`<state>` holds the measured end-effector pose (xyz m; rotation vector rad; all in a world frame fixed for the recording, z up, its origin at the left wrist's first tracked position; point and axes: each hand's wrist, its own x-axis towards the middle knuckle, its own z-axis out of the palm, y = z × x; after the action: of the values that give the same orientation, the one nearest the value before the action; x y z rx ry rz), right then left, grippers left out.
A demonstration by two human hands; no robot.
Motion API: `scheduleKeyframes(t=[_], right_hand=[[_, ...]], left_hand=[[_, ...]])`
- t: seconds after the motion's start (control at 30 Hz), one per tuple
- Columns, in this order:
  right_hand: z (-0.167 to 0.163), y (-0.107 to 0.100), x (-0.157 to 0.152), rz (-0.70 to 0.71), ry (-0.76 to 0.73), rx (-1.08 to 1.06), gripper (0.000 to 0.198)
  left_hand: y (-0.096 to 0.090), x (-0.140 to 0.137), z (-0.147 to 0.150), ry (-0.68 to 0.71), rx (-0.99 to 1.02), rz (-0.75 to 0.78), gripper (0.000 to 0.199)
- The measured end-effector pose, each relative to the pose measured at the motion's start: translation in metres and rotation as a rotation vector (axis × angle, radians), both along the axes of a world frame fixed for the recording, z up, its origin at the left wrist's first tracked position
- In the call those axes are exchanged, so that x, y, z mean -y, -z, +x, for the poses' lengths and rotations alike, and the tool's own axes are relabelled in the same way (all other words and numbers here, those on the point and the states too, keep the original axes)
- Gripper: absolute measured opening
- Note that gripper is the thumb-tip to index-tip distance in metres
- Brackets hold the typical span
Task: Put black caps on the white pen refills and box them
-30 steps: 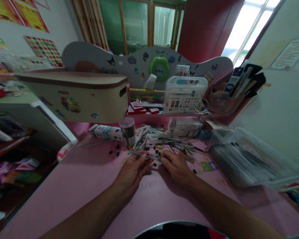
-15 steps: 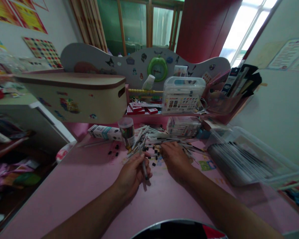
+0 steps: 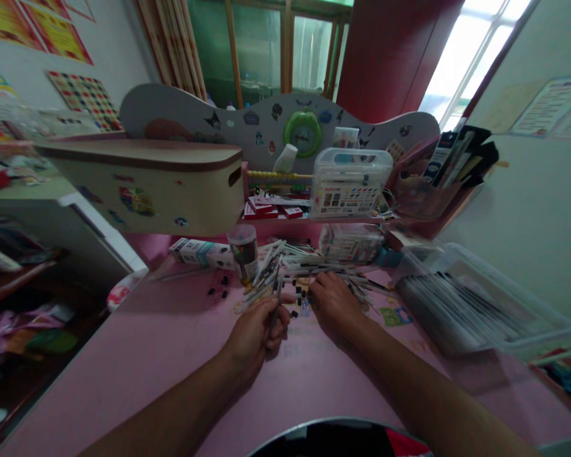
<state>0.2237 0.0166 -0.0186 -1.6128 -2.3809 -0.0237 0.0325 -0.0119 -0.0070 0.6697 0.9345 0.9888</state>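
At your far left, a beige bin point(image 3: 143, 197) with a brown rim is sitting on the shelf, stickers showing on its front. Below it, a printed carton point(image 3: 200, 254) is lying on the pink tabletop point(image 3: 162, 355), and a few loose black caps point(image 3: 224, 293) are lying in front of it. Just right of the carton, a clear tub point(image 3: 242, 254) is standing upright, holding dark contents. Your left hand point(image 3: 257, 327) is pinching a slim pen point(image 3: 278, 293) between thumb and fingers; the pen is tilting, its far end pointing away from you toward the loose pile of slender pens point(image 3: 304, 259). Small black pieces point(image 3: 298, 292) are lying scattered between your two hands. Your right hand point(image 3: 332, 304) is bending its fingers down just beside those pieces, near the front of the pile; the fingertips are hiding, so you cannot tell whether they are pinching anything. Behind that hand, a clear case point(image 3: 352, 242) is lying under the shelf, while a handled case point(image 3: 349, 187) is standing on the shelf above. Farther right, colored letters point(image 3: 394, 316) are showing on the tabletop, and a clear container point(image 3: 495, 304) is holding a row of slender sticks.
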Motion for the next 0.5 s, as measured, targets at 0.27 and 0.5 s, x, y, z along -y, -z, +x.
scheduleKeyframes(t=[0.27,0.5], right_hand=[[0.003,-0.014,0.001,-0.199,0.056,-1.068,0.003],[-0.001,-0.024,0.006,-0.593,0.070,-1.664,0.029]], left_hand=[[0.005,0.010,0.005,0.181,-0.106,0.035,0.031],[0.003,0.016,0.010,0.229,-0.129,0.098,0.029]])
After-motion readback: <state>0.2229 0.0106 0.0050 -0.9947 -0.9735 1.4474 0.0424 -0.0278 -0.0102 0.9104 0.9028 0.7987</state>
